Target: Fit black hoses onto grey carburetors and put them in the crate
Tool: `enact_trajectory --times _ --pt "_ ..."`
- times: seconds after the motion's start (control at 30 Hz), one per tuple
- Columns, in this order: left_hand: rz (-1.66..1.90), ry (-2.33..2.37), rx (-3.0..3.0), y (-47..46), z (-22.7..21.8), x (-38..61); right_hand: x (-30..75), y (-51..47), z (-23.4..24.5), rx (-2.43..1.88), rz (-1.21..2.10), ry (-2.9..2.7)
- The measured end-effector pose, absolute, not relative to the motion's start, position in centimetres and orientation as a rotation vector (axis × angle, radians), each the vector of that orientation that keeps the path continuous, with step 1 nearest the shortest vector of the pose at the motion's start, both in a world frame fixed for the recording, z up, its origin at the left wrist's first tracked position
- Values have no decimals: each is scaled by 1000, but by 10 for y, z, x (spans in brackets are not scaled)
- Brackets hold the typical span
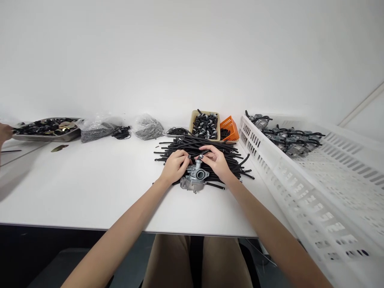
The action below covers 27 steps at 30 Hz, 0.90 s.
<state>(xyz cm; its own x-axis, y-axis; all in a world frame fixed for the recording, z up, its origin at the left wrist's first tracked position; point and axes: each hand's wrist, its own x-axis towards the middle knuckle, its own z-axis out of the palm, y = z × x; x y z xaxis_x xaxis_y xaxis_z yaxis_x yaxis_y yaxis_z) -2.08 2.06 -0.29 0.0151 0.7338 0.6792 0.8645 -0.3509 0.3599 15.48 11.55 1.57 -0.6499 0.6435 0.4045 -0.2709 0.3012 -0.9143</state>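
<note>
A grey metal carburetor (pixel 193 180) stands on the white table in front of me, its round bore facing me. My left hand (pixel 177 165) is closed on the carburetor's upper left side, thumb and fingers pinched together. My right hand (pixel 216 161) pinches a small black cap-like part (pixel 204 152) at the top of the carburetor's neck; its exact shape is partly hidden by my fingers. Right behind and beneath both hands lies a heap of black rubber hoses (pixel 192 143).
A white crate (pixel 270 176) on the right holds several carburetors (pixel 288 138). Along the wall stand a cream bin (pixel 192 120) of black parts, an orange basket (pixel 234 130), plastic bags (pixel 147 127) and a metal tray (pixel 60 137). Another person's hand (pixel 4 133) is at the far left.
</note>
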Motion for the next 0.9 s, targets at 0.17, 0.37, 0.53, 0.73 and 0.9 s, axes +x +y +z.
enact_trajectory --times 0.17,0.37,0.53,0.73,0.9 --pt "-1247 -1684 -2109 21 -4 -21 154 117 15 -361 1426 -1769" --pt "-1230 -1687 -2109 22 -4 -21 153 118 16 -344 1417 -1803" --pt "-1227 -1673 -2118 22 -5 -22 149 120 11 -402 1474 -1747" --pt "-1223 -1675 -2101 22 -6 -22 156 115 19 -331 1710 -1739" --pt "-1225 -1674 -2084 24 -7 -24 169 116 30 -250 2064 -1719"
